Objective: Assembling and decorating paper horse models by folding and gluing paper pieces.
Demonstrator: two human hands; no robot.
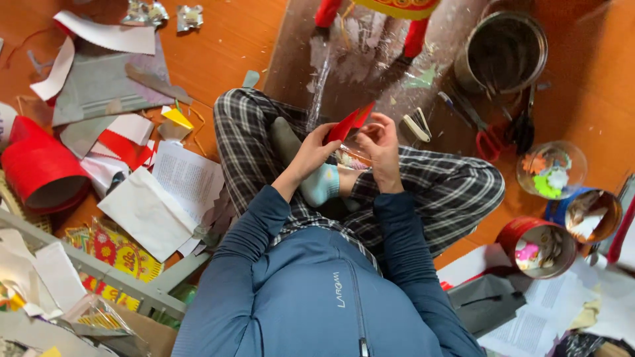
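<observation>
Red paper roll [38,168] lying far left on floor w/ paper scraps. Left hand [316,153] & right hand [381,147] are both pinching a folded red paper [348,123] over crossed legs, fingers closed on it. Metal pot [503,49], red scissors [491,137], tins sitting at right.

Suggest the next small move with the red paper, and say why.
Probably press the fold flat. Both hands, left hand and right hand, pinch the red paper above the lap, and it stands folded into a pointed wedge. The scissors lie untouched on the floor.
</observation>
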